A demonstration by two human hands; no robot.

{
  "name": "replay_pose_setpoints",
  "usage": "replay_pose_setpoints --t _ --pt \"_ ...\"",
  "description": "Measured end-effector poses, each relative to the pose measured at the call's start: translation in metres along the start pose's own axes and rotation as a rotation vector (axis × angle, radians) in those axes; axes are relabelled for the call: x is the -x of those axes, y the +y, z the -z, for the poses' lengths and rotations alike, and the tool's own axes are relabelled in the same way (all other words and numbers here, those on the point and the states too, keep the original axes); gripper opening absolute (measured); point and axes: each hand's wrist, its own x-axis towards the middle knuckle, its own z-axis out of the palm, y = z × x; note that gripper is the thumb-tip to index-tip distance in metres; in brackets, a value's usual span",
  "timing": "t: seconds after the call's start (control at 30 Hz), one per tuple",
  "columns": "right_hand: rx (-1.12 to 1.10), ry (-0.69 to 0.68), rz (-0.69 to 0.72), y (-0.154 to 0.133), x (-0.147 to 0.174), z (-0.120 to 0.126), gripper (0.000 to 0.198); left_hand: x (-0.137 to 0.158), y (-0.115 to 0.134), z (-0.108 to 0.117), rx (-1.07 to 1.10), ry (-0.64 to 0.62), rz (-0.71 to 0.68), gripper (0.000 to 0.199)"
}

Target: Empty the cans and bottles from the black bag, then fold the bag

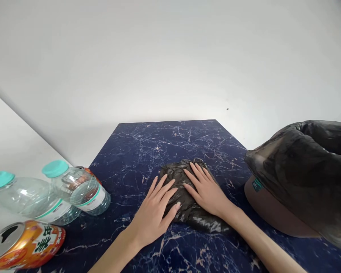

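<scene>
Both hands lie flat, fingers spread, on the folded black bag (187, 197). Left hand (155, 214) covers its near-left edge, right hand (206, 189) its middle; neither grips.

A dark blue marbled table (147, 144) is running from the near edge to the far wall. A crumpled black bag (184, 172) is lying on it near the middle, with two hands resting flat on top. At the near left, two clear bottles (76, 189) with teal caps are lying on their sides, just beside each other. An orange can (25, 246) is lying on its side at the near left corner, and a second can (91, 173) is peeking out behind the bottles. At the right, a brown bin (272, 212) lined with a black bag is sitting tilted.
</scene>
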Motion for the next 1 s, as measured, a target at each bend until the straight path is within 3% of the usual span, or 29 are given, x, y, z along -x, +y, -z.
replay_pose_setpoints --t 0.1,0.17,0.3,0.47,0.57,0.7,0.8,0.9,1.0 --pt "0.002 0.051 -0.048 0.022 -0.005 0.006 0.071 0.001 0.002 0.003 0.0 -0.037 -0.068 0.051" --pt "0.018 0.158 -0.065 0.024 -0.004 0.014 0.066 0.001 0.003 0.003 -0.008 -0.068 -0.093 0.053" --pt "0.02 0.348 -0.048 -0.011 0.009 0.028 0.053 0.0 0.001 -0.002 -0.038 -0.06 -0.032 0.056" --pt "0.048 0.249 0.027 -0.072 0.034 0.017 0.057 0.0 -0.004 -0.009 -0.067 -0.01 0.026 0.062" --pt "0.085 0.147 0.033 -0.083 0.041 0.005 0.068 -0.001 -0.006 -0.011 -0.051 0.05 0.066 0.058" --pt "0.11 0.03 0.015 -0.068 0.033 0.004 0.072 -0.002 -0.007 -0.012 0.021 0.148 0.19 0.049" --pt "0.091 -0.002 0.034 -0.044 0.021 0.009 0.069 -0.003 -0.008 -0.011 0.076 0.152 0.26 0.046" --pt "0.08 0.013 0.051 -0.012 0.009 0.009 0.064 -0.003 -0.009 -0.011 0.105 0.139 0.282 0.046" --pt "0.125 0.091 -0.022 0.021 0.001 0.007 0.056 -0.003 -0.009 -0.01 0.122 0.138 0.281 0.046"
